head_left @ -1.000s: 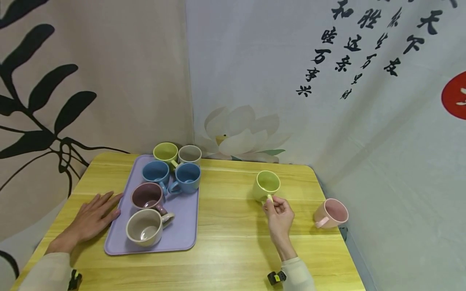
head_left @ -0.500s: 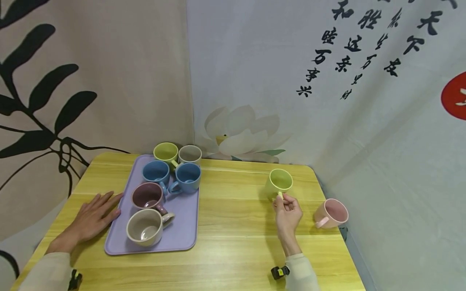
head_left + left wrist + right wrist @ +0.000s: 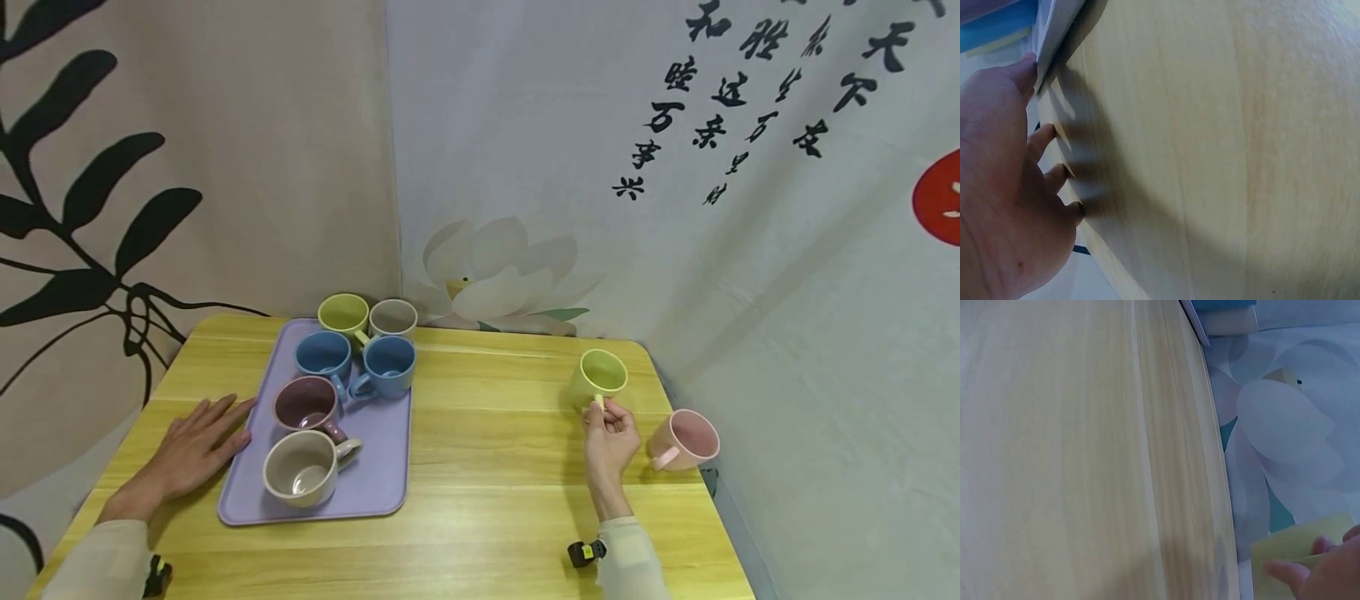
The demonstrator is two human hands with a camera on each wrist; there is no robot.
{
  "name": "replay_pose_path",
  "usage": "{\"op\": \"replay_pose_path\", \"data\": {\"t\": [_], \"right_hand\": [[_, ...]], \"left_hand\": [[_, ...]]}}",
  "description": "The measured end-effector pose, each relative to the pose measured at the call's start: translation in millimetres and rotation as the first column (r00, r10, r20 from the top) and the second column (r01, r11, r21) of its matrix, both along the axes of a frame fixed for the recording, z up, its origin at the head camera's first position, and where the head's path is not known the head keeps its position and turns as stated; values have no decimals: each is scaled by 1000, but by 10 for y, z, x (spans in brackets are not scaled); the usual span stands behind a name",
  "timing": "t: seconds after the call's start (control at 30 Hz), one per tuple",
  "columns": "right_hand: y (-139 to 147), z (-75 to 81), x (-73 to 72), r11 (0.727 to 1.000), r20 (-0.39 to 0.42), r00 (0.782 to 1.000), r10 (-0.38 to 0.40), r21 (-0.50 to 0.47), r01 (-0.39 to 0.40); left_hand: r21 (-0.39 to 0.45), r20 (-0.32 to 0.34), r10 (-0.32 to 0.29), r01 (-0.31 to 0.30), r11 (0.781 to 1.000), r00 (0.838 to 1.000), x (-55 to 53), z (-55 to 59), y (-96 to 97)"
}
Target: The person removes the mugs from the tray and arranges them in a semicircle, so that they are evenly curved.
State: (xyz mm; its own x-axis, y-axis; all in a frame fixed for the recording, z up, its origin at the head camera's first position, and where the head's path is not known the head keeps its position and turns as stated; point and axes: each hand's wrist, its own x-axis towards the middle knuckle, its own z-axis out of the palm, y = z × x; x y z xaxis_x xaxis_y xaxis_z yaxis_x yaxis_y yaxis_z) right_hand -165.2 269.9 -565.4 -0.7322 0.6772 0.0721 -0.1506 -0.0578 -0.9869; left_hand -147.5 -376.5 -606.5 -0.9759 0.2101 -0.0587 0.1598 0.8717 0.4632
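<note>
In the head view my right hand [image 3: 612, 442] pinches the handle of a yellow-green mug [image 3: 585, 390], held upright at the right of the table. The right wrist view shows the same mug [image 3: 1266, 575] at its lower corner, partly covered by fingers. A pink mug [image 3: 681, 442] stands just right of this hand. At the left, my left hand [image 3: 193, 454] lies with fingers spread, fingertips at the edge of a lilac tray [image 3: 384, 479]. From the left wrist, its thumb touches the tray's side and the other fingertips reach the wooden surface.
Several mugs crowd the tray: a cream one [image 3: 288, 479] in front, a mauve one [image 3: 296, 408], two blue ones, and a green one [image 3: 335, 317] beside a grey one [image 3: 397, 315] at the back. A printed cloth [image 3: 510, 167] hangs behind the wooden table [image 3: 480, 533].
My right hand has carried the yellow-green mug to the right, closer to the pink mug. The left hand, tray and other mugs have stayed put.
</note>
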Motion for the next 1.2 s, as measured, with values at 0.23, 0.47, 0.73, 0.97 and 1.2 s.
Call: {"op": "replay_pose_path", "data": {"t": [0.23,0.47,0.73,0.97,1.2], "right_hand": [[94,-46,-43,994,-27,994,-106,-30,105],[187,-85,-86,979,-28,978,-205,-15,205],[251,-94,-98,959,34,960,-279,51,277],[295,-99,-126,942,83,940,-332,73,327],[312,-98,-133,930,117,923,-366,57,362]], "left_hand": [[-1,6,4,-4,1000,1000,2,2,-3],[-3,-1,2,-2,1000,1000,13,-9,-4],[-6,4,3,-3,1000,1000,7,-12,-8],[-7,7,5,-5,1000,1000,13,-1,1],[0,2,2,-2,1000,1000,13,8,11]]}}
